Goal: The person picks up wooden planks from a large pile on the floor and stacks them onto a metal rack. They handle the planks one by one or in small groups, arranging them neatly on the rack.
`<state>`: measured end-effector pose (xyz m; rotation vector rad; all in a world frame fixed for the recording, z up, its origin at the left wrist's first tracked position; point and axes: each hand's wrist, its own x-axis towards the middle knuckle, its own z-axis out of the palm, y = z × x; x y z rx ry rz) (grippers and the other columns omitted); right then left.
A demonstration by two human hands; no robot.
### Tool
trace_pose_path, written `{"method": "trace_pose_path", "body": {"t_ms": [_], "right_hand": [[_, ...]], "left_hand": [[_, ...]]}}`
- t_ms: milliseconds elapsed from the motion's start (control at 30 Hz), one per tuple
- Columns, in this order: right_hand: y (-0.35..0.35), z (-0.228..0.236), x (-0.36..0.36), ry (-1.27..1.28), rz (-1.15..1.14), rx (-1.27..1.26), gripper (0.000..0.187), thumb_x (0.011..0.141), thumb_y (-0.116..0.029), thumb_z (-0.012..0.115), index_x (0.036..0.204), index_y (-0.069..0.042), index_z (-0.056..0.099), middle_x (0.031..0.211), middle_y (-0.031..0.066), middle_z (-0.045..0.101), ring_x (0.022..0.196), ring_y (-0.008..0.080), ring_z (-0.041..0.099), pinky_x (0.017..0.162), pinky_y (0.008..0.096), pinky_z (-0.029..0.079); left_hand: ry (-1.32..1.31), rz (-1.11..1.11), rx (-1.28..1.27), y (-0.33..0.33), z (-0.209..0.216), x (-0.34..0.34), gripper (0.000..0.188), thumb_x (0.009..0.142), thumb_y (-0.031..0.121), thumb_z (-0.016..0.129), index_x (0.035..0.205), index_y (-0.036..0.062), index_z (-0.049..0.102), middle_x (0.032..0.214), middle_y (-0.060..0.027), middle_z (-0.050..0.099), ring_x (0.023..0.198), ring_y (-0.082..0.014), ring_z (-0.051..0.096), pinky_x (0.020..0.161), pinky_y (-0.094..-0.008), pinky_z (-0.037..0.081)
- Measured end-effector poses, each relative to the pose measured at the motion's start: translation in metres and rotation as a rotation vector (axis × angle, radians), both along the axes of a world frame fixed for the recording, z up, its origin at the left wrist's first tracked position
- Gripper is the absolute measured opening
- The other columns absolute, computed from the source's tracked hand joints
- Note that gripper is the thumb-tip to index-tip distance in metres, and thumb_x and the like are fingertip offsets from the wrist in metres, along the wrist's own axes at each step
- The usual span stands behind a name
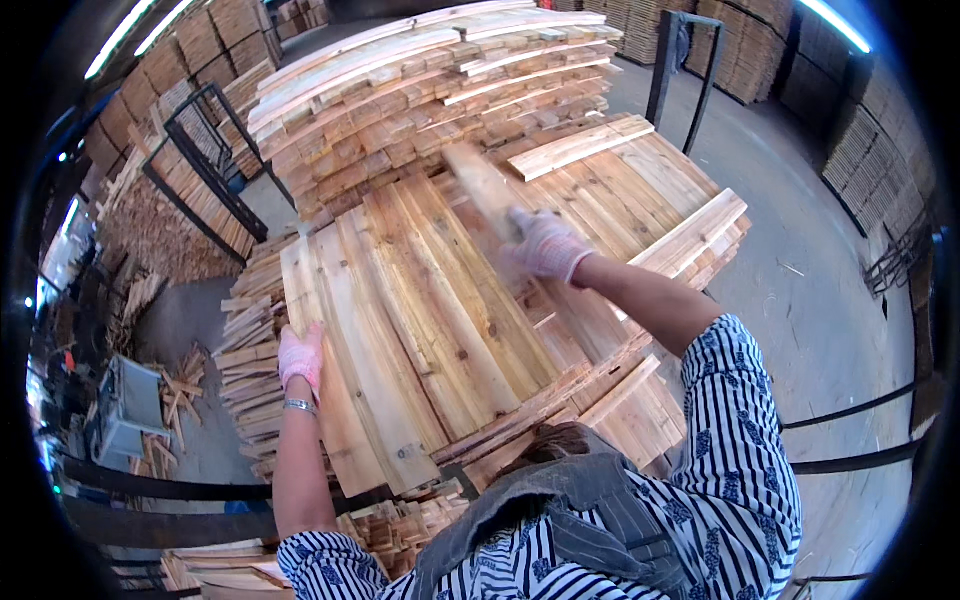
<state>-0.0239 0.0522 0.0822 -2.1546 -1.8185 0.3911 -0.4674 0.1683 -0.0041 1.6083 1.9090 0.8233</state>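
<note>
My left hand (302, 357), in a pinkish-white knit glove, rests against the left edge of a row of flat wooden boards (425, 300). Its fingers point away from me and lie along the outermost board, seemingly without wrapping round it. Farther right, my right hand (547, 246), gloved alike, grips a wooden board (477, 185) that is smeared by motion. This board slants over the gap at the right side of the row. Fingertips of the right hand are blurred too. The boards in the row lie side by side, some showing dark knots.
Behind the row rises a tall stack of boards (400, 110). More boards (610, 200) lie at the right, with loose ones on top. Black metal frames stand at the left (205, 160) and right (685, 75). A grey bin (128, 410) sits on the floor by wood scraps.
</note>
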Motion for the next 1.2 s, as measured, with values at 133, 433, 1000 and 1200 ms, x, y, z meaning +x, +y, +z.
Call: {"method": "trace_pose_path", "body": {"t_ms": [133, 433, 1000, 1200], "right_hand": [[0.014, -0.029, -0.017, -0.050, -0.032, 0.041, 0.053, 0.095, -0.045, 0.057, 0.126, -0.002, 0.058, 0.108, 0.0289, 0.068, 0.107, 0.0433, 0.066, 0.092, 0.0501, 0.052], [0.035, -0.033, 0.006, -0.273, 0.318, 0.464, 0.060, 0.096, -0.030, 0.064, 0.148, -0.003, 0.049, 0.153, 0.0283, 0.044, 0.143, 0.0463, 0.038, 0.117, 0.0507, 0.034], [-0.139, 0.038, -0.261, 0.415, 2.124, 0.206, 0.047, 0.086, -0.018, 0.068, 0.129, -0.001, 0.060, 0.127, 0.0203, 0.062, 0.109, 0.0397, 0.064, 0.095, 0.0436, 0.053], [-0.259, 0.033, -0.346, 0.268, 2.363, 0.040, 0.049, 0.092, -0.031, 0.066, 0.133, -0.008, 0.057, 0.134, 0.0204, 0.058, 0.120, 0.0398, 0.060, 0.101, 0.0451, 0.051]], "left_hand": [[0.135, 0.046, -0.016, -0.019, 0.025, 0.011, 0.057, 0.093, 0.036, 0.070, 0.133, -0.0023, 0.056, 0.126, -0.0238, 0.067, 0.115, -0.0369, 0.065, 0.099, -0.0415, 0.051], [0.164, 0.060, -0.083, -0.021, 0.067, 0.087, 0.033, 0.081, 0.028, 0.070, 0.104, 0.0042, 0.074, 0.103, -0.0205, 0.075, 0.095, -0.0315, 0.074, 0.079, -0.0465, 0.059], [0.213, 1.237, 0.708, -0.566, 0.037, 0.101, 0.058, 0.090, 0.011, 0.074, 0.143, 0.0034, 0.052, 0.142, -0.0166, 0.057, 0.132, -0.0308, 0.055, 0.109, -0.0409, 0.047], [0.663, 1.807, -0.067, -0.816, 0.051, 0.027, 0.120, 0.072, 0.042, 0.088, 0.161, 0.0038, 0.017, 0.166, -0.0245, 0.017, 0.155, -0.0421, 0.011, 0.126, -0.0505, 0.017]]}}
